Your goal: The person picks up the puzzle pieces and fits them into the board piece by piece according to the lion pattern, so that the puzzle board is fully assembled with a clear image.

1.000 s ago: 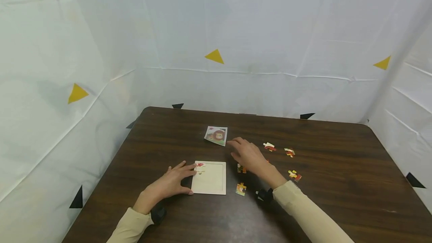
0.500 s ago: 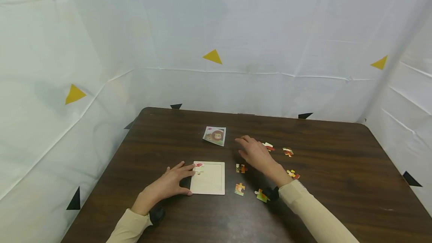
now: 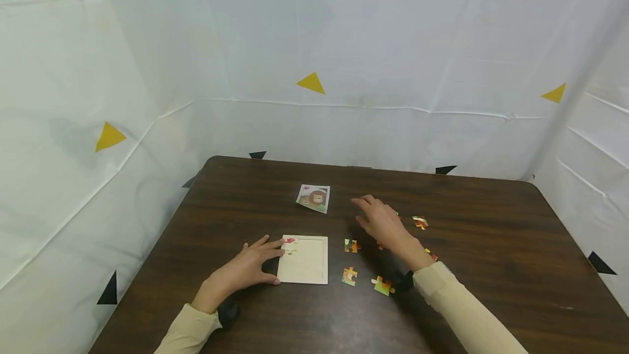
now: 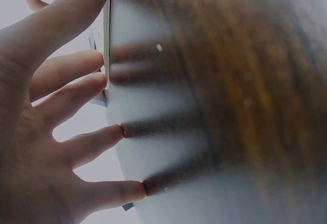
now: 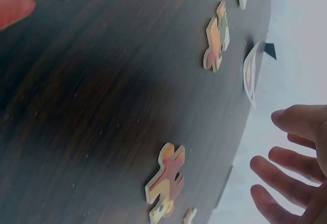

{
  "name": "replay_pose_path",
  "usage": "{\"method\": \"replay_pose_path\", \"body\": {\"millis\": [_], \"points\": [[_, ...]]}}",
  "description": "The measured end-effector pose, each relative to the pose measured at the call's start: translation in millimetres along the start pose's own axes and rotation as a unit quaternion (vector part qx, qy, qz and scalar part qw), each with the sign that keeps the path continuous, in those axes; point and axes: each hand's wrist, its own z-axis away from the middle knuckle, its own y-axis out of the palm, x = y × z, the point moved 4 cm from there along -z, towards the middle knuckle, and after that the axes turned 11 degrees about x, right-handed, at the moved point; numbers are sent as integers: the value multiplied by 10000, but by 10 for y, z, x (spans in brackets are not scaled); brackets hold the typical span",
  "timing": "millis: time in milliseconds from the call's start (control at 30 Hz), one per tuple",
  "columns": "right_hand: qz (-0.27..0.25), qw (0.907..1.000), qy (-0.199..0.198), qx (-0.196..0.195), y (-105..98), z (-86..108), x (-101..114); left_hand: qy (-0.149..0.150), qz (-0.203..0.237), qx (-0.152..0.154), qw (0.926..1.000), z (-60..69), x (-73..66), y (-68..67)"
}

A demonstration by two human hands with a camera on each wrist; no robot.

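Observation:
My left hand [image 3: 243, 267] rests with spread fingers at the left edge of a square, cream-coloured puzzle tray [image 3: 307, 266]. One jigsaw piece [image 3: 291, 247], pink and pale, lies in the tray's upper left corner. In the left wrist view, fingertips [image 4: 99, 81] touch the tray's edge and others meet the table. My right hand [image 3: 385, 227] hovers over the table among loose jigsaw pieces, its fingers loosely bent and holding nothing. The right wrist view has a red and yellow piece [image 5: 168, 178] below the hand and an orange and green piece [image 5: 214, 40] farther off.
Loose pieces lie right of the tray: an orange one [image 3: 349, 276], a green one [image 3: 383, 285] and a red and white one [image 3: 420, 223]. A lion picture card [image 3: 314, 198] lies behind the tray. White sheeting [image 3: 373, 42] surrounds the dark wooden table [image 3: 491, 245].
My right hand has moved rightward, away from the lion card, uncovering pieces near the tray and covering others. My left hand stays at the tray.

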Motion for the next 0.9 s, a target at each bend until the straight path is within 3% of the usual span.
{"method": "replay_pose_path", "body": {"millis": [900], "points": [[-136,9989,450,13,-70,172,-310,85,-20,-17,10000,-8,22,11]]}}
